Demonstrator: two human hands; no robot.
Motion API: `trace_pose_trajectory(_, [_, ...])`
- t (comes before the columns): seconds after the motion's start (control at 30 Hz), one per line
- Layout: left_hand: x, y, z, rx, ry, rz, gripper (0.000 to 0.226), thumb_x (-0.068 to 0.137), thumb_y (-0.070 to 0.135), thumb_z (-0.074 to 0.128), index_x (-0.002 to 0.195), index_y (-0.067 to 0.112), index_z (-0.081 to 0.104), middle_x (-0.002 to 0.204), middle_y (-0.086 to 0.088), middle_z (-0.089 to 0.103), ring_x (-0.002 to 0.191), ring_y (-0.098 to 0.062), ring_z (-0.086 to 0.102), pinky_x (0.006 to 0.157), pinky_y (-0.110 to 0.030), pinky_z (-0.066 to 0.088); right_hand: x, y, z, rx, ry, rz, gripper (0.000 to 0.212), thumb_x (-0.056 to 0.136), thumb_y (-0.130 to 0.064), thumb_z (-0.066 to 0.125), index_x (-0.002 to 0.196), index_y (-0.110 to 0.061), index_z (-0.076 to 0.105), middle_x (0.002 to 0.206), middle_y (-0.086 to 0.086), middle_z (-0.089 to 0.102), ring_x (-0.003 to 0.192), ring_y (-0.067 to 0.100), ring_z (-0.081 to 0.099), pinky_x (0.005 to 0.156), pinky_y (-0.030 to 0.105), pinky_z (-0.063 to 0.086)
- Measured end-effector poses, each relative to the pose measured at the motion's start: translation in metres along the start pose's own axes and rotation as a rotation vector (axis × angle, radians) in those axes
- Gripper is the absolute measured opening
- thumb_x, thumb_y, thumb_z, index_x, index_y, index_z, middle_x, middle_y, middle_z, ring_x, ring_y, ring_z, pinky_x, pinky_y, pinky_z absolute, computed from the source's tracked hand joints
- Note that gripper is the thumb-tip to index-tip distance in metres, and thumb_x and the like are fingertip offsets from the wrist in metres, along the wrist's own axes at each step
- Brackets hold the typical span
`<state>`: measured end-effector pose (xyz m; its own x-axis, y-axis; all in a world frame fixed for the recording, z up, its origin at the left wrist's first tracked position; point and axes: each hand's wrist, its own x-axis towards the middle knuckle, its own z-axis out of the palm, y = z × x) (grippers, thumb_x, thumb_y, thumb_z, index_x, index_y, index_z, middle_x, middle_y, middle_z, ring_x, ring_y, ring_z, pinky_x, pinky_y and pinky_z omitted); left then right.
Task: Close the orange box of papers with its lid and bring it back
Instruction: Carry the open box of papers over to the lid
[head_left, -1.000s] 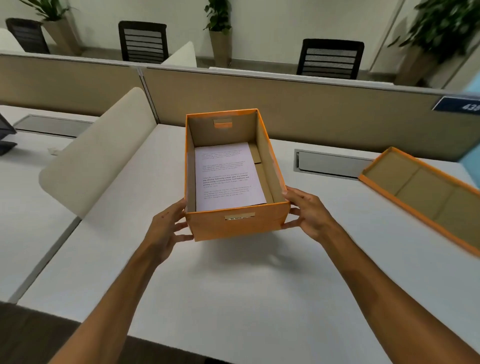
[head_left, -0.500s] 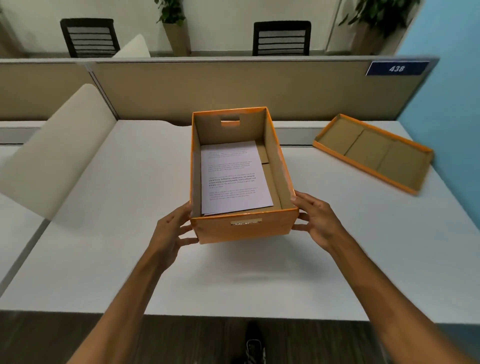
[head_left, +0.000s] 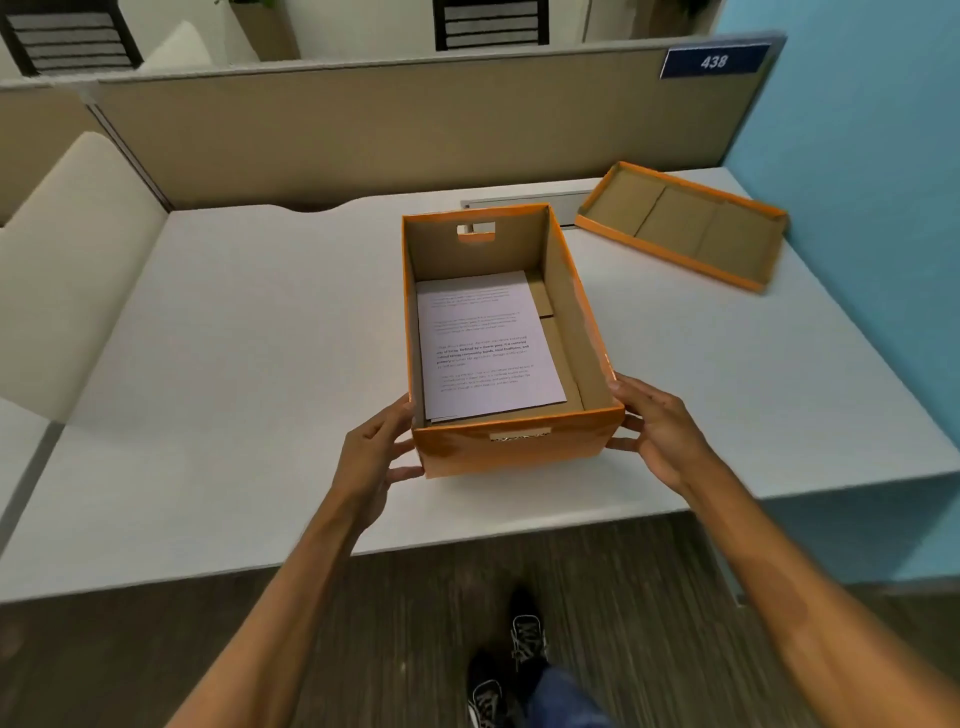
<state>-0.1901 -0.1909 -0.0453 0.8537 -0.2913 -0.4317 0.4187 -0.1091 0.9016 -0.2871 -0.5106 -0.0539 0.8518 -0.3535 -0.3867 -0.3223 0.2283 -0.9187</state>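
The orange box stands open on the white desk, with printed papers lying flat on its brown floor. My left hand grips its near left corner and my right hand grips its near right corner. The orange lid lies upside down at the desk's far right, brown inside up, apart from the box.
A beige partition with a "438" sign runs behind the desk. A blue wall closes the right side. A cream divider stands at the left. Dark floor and my shoes show below the desk edge.
The view has tilted down and pulled back, so the desk's near edge, the floor and my shoes now show. Both hands still hold the box; the lid has not moved.
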Motion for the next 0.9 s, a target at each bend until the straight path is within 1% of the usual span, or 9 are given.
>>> trace_pose_trajectory(0.13, [-0.007, -0.011, 0.008, 0.006, 0.0, -0.012, 0.043, 0.078, 0.068, 0.057, 0.112, 0.045, 0.069, 0.136, 0.006, 0.062, 0.119, -0.03, 0.06, 0.082, -0.05, 0.059, -0.012, 0.015, -0.006, -0.003, 0.024, 0.014, 0.041, 0.087, -0.047, 0.066, 0.125, -0.031, 0.066, 0.108, -0.001, 0.075, 0.106, 0.031, 0.067, 0.083, 0.052, 0.059])
trace_pose_trajectory(0.27, [-0.009, -0.018, 0.014, -0.011, 0.013, -0.022, 0.041, 0.081, 0.065, 0.058, 0.114, 0.044, 0.07, 0.141, 0.003, 0.061, 0.122, -0.032, 0.058, 0.088, -0.055, 0.056, -0.013, 0.021, -0.01, 0.002, 0.031, 0.025, 0.045, 0.087, -0.047, 0.066, 0.129, -0.03, 0.064, 0.109, 0.002, 0.074, 0.108, 0.031, 0.066, 0.088, 0.054, 0.056])
trace_pose_trajectory(0.37, [-0.008, -0.022, 0.018, -0.026, 0.036, -0.019, 0.043, 0.088, 0.06, 0.057, 0.123, 0.039, 0.067, 0.14, 0.004, 0.061, 0.125, -0.033, 0.056, 0.09, -0.057, 0.055, -0.012, 0.023, -0.012, 0.005, 0.034, 0.028, 0.043, 0.088, -0.047, 0.066, 0.128, -0.033, 0.064, 0.113, 0.001, 0.073, 0.11, 0.03, 0.065, 0.086, 0.053, 0.057])
trace_pose_trajectory(0.47, [-0.008, -0.025, 0.021, -0.021, 0.057, -0.011, 0.049, 0.089, 0.059, 0.055, 0.131, 0.034, 0.064, 0.142, 0.002, 0.059, 0.127, -0.034, 0.055, 0.093, -0.061, 0.052, -0.011, 0.025, -0.013, -0.01, 0.039, 0.03, 0.042, 0.089, -0.047, 0.065, 0.129, -0.036, 0.062, 0.116, -0.001, 0.066, 0.114, 0.031, 0.06, 0.084, 0.049, 0.055])
trace_pose_trajectory(0.57, [-0.009, -0.024, 0.024, -0.015, 0.071, -0.003, 0.039, 0.094, 0.055, 0.052, 0.126, 0.036, 0.065, 0.145, 0.0, 0.057, 0.127, -0.035, 0.054, 0.096, -0.064, 0.05, -0.011, 0.026, -0.014, -0.048, 0.044, 0.015, 0.047, 0.089, -0.051, 0.063, 0.133, -0.035, 0.058, 0.123, 0.0, 0.059, 0.116, 0.03, 0.058, 0.086, 0.049, 0.054])
trace_pose_trajectory(0.63, [-0.009, -0.023, 0.026, -0.003, 0.087, 0.013, 0.037, 0.097, 0.051, 0.05, 0.126, 0.034, 0.064, 0.145, -0.002, 0.056, 0.128, -0.034, 0.053, 0.098, -0.064, 0.048, -0.012, 0.026, -0.014, -0.071, 0.055, -0.004, 0.046, 0.09, -0.052, 0.061, 0.133, -0.036, 0.058, 0.127, -0.003, 0.06, 0.116, 0.026, 0.058, 0.086, 0.047, 0.054])
trace_pose_trajectory(0.7, [-0.009, -0.023, 0.027, 0.037, 0.131, 0.044, 0.041, 0.098, 0.046, 0.05, 0.134, 0.028, 0.059, 0.146, -0.003, 0.055, 0.131, -0.032, 0.052, 0.104, -0.062, 0.044, -0.012, 0.024, -0.014, -0.1, 0.073, -0.027, 0.039, 0.091, -0.05, 0.06, 0.128, -0.038, 0.06, 0.12, -0.007, 0.064, 0.113, 0.022, 0.061, 0.088, 0.048, 0.054])
trace_pose_trajectory(0.77, [-0.008, -0.02, 0.028, 0.119, 0.192, 0.099, 0.045, 0.099, 0.042, 0.051, 0.14, 0.024, 0.054, 0.146, -0.004, 0.054, 0.132, -0.029, 0.051, 0.107, -0.057, 0.042, -0.011, 0.022, -0.014, -0.135, 0.097, -0.06, 0.031, 0.092, -0.048, 0.06, 0.122, -0.04, 0.061, 0.115, -0.007, 0.068, 0.109, 0.018, 0.063, 0.092, 0.051, 0.053])
trace_pose_trajectory(0.9, [-0.007, -0.006, 0.036, 0.394, 0.284, 0.256, 0.054, 0.097, 0.043, 0.056, 0.145, 0.021, 0.047, 0.149, -0.007, 0.051, 0.133, -0.027, 0.051, 0.105, -0.046, 0.045, -0.012, 0.012, -0.018, -0.31, 0.169, -0.182, 0.036, 0.094, -0.041, 0.06, 0.128, -0.028, 0.061, 0.119, -0.002, 0.067, 0.111, 0.017, 0.062, 0.092, 0.043, 0.053])
